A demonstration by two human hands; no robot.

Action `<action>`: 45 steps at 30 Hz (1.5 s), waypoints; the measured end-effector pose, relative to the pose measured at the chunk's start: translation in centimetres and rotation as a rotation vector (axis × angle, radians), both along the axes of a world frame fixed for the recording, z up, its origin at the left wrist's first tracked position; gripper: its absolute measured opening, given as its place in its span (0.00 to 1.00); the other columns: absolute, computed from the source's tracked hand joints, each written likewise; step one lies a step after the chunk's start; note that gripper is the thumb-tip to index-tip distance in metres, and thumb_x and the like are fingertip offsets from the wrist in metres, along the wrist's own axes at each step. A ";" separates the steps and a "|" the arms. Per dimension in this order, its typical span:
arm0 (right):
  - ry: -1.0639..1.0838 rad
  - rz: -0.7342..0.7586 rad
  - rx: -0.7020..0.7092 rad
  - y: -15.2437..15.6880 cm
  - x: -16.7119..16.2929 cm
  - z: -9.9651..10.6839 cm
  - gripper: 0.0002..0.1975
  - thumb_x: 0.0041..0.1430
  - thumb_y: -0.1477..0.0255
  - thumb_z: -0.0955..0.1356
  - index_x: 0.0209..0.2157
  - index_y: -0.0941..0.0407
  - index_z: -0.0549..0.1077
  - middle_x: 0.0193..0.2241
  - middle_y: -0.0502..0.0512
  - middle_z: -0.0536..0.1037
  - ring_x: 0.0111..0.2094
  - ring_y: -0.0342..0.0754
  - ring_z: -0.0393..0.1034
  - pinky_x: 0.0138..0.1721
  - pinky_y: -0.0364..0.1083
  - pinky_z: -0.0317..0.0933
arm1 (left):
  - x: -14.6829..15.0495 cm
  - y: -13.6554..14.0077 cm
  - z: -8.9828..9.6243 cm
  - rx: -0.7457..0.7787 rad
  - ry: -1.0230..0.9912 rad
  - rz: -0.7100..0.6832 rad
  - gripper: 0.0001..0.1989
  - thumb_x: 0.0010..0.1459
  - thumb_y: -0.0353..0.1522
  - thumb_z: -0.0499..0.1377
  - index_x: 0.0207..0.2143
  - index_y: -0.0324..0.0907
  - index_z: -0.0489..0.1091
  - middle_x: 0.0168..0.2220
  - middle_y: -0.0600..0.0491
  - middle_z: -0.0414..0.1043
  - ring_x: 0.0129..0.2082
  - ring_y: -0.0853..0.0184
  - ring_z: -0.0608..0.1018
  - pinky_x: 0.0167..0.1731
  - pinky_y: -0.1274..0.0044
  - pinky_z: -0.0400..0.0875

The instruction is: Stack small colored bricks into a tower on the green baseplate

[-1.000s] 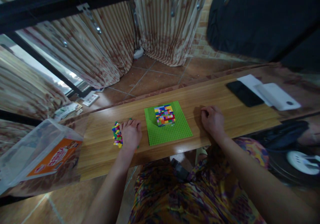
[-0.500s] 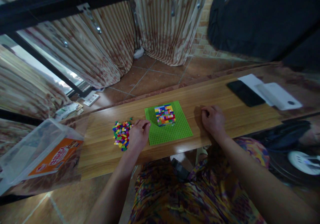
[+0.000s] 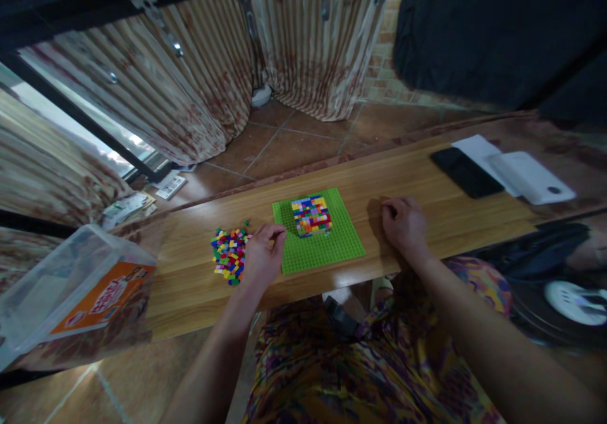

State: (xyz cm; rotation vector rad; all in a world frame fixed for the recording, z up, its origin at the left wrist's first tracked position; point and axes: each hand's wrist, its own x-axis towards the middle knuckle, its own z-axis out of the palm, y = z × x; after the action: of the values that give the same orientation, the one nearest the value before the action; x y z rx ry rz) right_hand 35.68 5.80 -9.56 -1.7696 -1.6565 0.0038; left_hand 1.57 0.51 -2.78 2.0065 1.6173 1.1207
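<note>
A green studded baseplate [image 3: 327, 254] lies on the wooden table. On its upper part stands a square block built of many-coloured toy bricks [image 3: 312, 217]. Left of the plate is a heap of loose small toy bricks [image 3: 228, 254]. Between heap and plate sits my left hand [image 3: 263, 253], its thumb and fingers bent together by the plate's left edge; whatever they may hold is hidden. To the right of the plate, my right hand [image 3: 404, 227] rests on the wood with fingers curled in a loose fist, nothing visible in it.
A clear plastic box [image 3: 90, 285] with an orange label stands past the table's left end. On the right of the table [image 3: 190, 313] lie a black flat tablet-like object [image 3: 467, 171] and white flat items [image 3: 533, 176]. Striped curtains [image 3: 203, 76] hang beyond the far edge.
The view has shifted very slightly. Both hands keep almost the same place and pose, and the brick block and heap look unchanged.
</note>
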 end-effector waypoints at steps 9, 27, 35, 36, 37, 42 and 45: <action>-0.026 -0.007 0.042 0.0 0.0 0.0 0.13 0.63 0.70 0.63 0.36 0.56 0.79 0.35 0.62 0.77 0.40 0.55 0.70 0.43 0.53 0.64 | 0.1 0.0 -0.3 0.013 -0.014 0.006 0.08 0.63 0.29 0.57 0.37 0.44 0.77 0.34 0.53 0.81 0.35 0.66 0.81 0.37 0.75 0.75; -0.024 -0.003 0.025 0.0 -0.1 0.1 0.13 0.63 0.70 0.62 0.36 0.56 0.79 0.34 0.63 0.77 0.40 0.55 0.69 0.44 0.53 0.63 | 0.8 -0.2 -0.1 -0.041 -0.132 0.051 0.08 0.61 0.31 0.59 0.36 0.45 0.80 0.36 0.53 0.84 0.37 0.64 0.84 0.43 0.72 0.78; 0.002 0.005 0.021 -0.1 -0.2 0.3 0.13 0.63 0.71 0.63 0.36 0.56 0.79 0.36 0.64 0.77 0.41 0.56 0.69 0.45 0.55 0.64 | 1.4 0.2 0.0 -0.062 -0.199 0.064 0.05 0.59 0.31 0.62 0.36 0.45 0.79 0.33 0.54 0.83 0.34 0.66 0.83 0.40 0.73 0.79; 0.002 0.005 0.019 -0.1 -0.2 0.3 0.13 0.63 0.71 0.63 0.36 0.57 0.79 0.36 0.64 0.77 0.41 0.56 0.69 0.45 0.54 0.64 | 1.5 0.2 0.0 -0.060 -0.197 0.065 0.05 0.59 0.31 0.62 0.36 0.45 0.79 0.33 0.54 0.82 0.34 0.66 0.83 0.40 0.73 0.79; 0.002 0.005 0.015 -0.1 -0.2 0.4 0.13 0.63 0.70 0.63 0.36 0.57 0.79 0.36 0.64 0.77 0.41 0.56 0.69 0.45 0.54 0.63 | 1.6 0.3 0.1 -0.058 -0.193 0.062 0.05 0.59 0.31 0.62 0.36 0.45 0.79 0.33 0.54 0.82 0.34 0.66 0.82 0.40 0.73 0.78; -0.009 0.011 0.007 -0.1 -0.2 0.4 0.14 0.63 0.70 0.62 0.36 0.57 0.79 0.34 0.63 0.77 0.40 0.55 0.69 0.44 0.53 0.63 | 2.1 0.3 0.3 -0.041 -0.174 0.024 0.05 0.60 0.31 0.62 0.35 0.45 0.79 0.34 0.54 0.82 0.35 0.66 0.82 0.41 0.73 0.78; -0.018 -0.001 0.024 -0.1 -0.2 0.3 0.13 0.63 0.70 0.63 0.35 0.57 0.79 0.34 0.62 0.77 0.39 0.55 0.69 0.44 0.53 0.63 | 2.5 0.2 0.7 -0.023 -0.160 -0.001 0.05 0.61 0.31 0.62 0.34 0.45 0.79 0.34 0.54 0.82 0.36 0.66 0.82 0.42 0.73 0.77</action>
State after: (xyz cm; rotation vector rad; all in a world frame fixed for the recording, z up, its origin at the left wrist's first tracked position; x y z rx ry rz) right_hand 35.49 5.74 -9.22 -1.7569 -1.6618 -0.0317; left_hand 4.06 0.67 -2.11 1.8524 1.5413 1.2229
